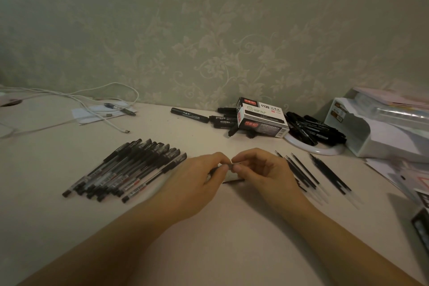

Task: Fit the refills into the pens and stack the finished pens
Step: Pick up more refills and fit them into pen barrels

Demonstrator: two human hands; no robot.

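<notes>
A fanned stack of several black capped pens (130,167) lies on the pale table (209,239) to the left. Several loose black refills (313,174) lie to the right, partly hidden by my right hand. My left hand (197,179) and my right hand (262,172) meet at the table's middle, fingertips pinching a small dark pen part (229,166) between them. A thin dark piece (233,181) lies on the table just beneath the hands. Most of the held piece is hidden by my fingers.
A black-and-white marker box (262,116) stands at the back with several black markers (311,127) around it. A white organiser (362,137) sits at the right. White cables (92,104) and papers lie at the back left. Papers and a dark box (420,227) crowd the right edge.
</notes>
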